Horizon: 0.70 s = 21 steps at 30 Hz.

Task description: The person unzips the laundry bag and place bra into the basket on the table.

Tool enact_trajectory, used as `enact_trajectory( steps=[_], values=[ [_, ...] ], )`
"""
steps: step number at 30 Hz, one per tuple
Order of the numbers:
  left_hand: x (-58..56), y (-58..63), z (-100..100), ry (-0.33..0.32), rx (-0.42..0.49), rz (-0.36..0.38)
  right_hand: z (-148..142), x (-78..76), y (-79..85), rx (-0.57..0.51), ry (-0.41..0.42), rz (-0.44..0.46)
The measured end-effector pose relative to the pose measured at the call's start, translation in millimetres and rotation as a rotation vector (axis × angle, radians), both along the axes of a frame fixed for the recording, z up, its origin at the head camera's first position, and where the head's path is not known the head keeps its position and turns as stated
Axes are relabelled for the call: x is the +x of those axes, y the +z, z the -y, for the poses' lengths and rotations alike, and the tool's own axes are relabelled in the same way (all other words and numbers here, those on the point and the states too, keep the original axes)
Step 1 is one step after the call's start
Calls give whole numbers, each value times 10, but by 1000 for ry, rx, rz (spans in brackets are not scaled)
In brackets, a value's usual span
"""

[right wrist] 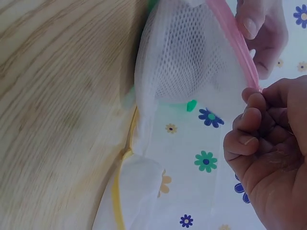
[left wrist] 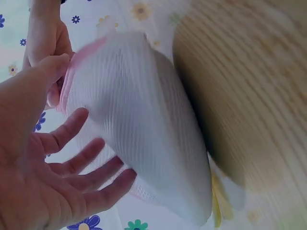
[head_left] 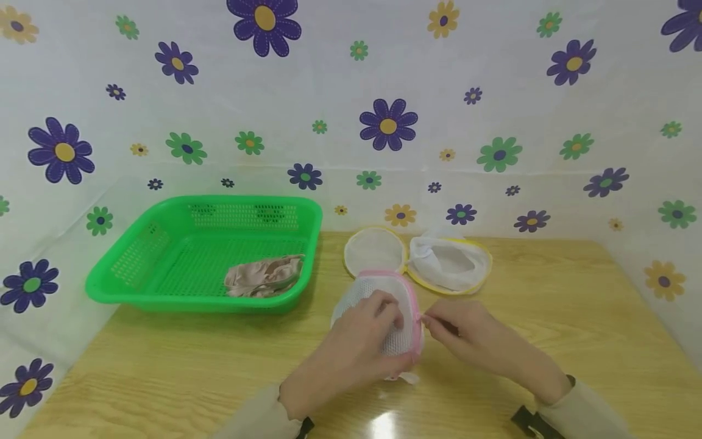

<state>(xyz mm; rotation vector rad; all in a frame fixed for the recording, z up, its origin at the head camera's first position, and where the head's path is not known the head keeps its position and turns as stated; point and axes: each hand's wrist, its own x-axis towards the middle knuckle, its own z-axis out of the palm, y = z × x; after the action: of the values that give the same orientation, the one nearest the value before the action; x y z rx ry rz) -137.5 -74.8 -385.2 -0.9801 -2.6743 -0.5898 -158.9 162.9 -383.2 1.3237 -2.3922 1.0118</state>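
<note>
A white mesh laundry bag (head_left: pixel 351 297) with a pink zipped edge (head_left: pixel 415 346) stands on the table in the middle of the head view. My left hand (head_left: pixel 359 347) holds it, fingers over the mesh and thumb against the pink edge. In the left wrist view those fingers (left wrist: pixel 98 179) are spread and slightly bent beside the white side of the bag. My right hand (head_left: pixel 474 334) pinches the zipper at the pink edge between thumb and forefinger; the fingertips hide most of the pull. The right wrist view shows this pinch close up, with the other fingers curled.
Just behind the pink-edged bag lies a yellow-edged mesh bag (head_left: pixel 486 277), spread open in two round halves. To the left, a green plastic basket (head_left: pixel 205 303) holds a crumpled beige cloth (head_left: pixel 263 275). A flowered white sheet (head_left: pixel 329 79) hangs behind the wooden table (head_left: pixel 570 299).
</note>
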Motion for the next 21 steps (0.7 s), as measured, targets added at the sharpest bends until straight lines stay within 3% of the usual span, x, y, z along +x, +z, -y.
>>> enact_trajectory(
  steps=[5,9,13,21],
  values=[
    [-33,-65,-28,10,30,-66,40,11,-13,15,8,4],
    [-52,-81,1,-60,85,-109,62,23,-29,13,12,-7],
    [-79,-82,70,-156,128,-59,71,25,-45,7,23,-19],
    [-94,-63,151,-207,143,29,64,34,-62,24,-5,0]
  ],
)
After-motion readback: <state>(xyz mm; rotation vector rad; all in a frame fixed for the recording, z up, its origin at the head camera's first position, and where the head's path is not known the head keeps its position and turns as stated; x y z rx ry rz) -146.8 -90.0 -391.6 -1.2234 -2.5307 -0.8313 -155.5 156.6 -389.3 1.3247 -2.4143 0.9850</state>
